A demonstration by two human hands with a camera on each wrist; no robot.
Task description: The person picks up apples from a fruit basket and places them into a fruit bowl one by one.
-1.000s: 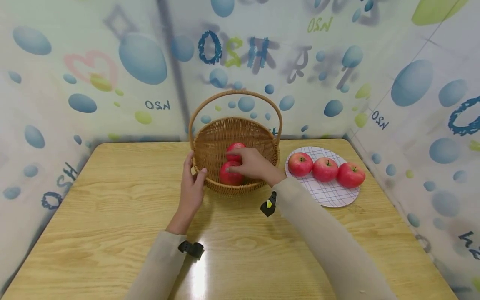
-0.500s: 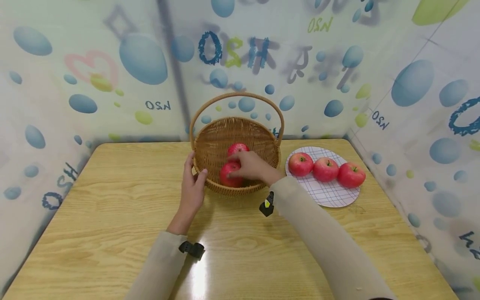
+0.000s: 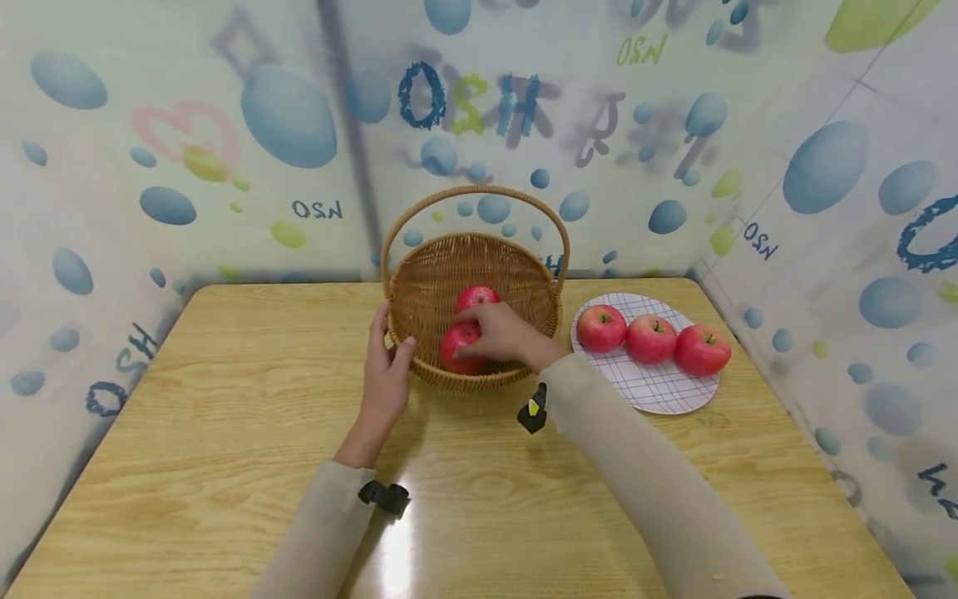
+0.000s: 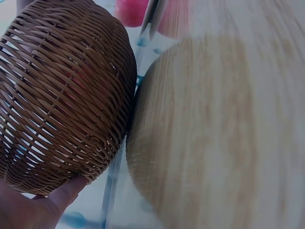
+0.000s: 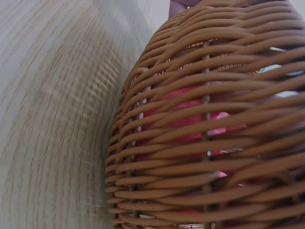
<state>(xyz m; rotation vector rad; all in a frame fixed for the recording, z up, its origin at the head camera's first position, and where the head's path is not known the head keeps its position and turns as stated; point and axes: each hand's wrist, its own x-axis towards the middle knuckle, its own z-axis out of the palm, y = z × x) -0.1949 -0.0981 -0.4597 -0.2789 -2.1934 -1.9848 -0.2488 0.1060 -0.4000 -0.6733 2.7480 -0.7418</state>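
A brown wicker basket (image 3: 464,258) with an arched handle stands at the back of the table. Two red apples lie in it, a rear apple (image 3: 476,296) and a front apple (image 3: 459,341). My left hand (image 3: 385,374) holds the basket's left side, its thumb at the front rim. In the left wrist view, part of the left hand (image 4: 35,207) touches the weave from outside. Reaching over the rim, my right hand (image 3: 505,333) grips the front apple with thumb and fingers. The right wrist view shows mostly basket weave (image 5: 209,133), with red behind it; that hand is hidden there.
Right of the basket lies a white oval plate (image 3: 659,395) with a grid pattern. On it sit a left apple (image 3: 601,329), a middle apple (image 3: 650,339) and a right apple (image 3: 702,350). A patterned wall (image 3: 247,216) rises behind the wooden table (image 3: 224,399).
My right hand has lowered slightly inside the basket, its fingers settling around the front apple. The left hand keeps its place on the basket, and the plate's apples are unmoved.
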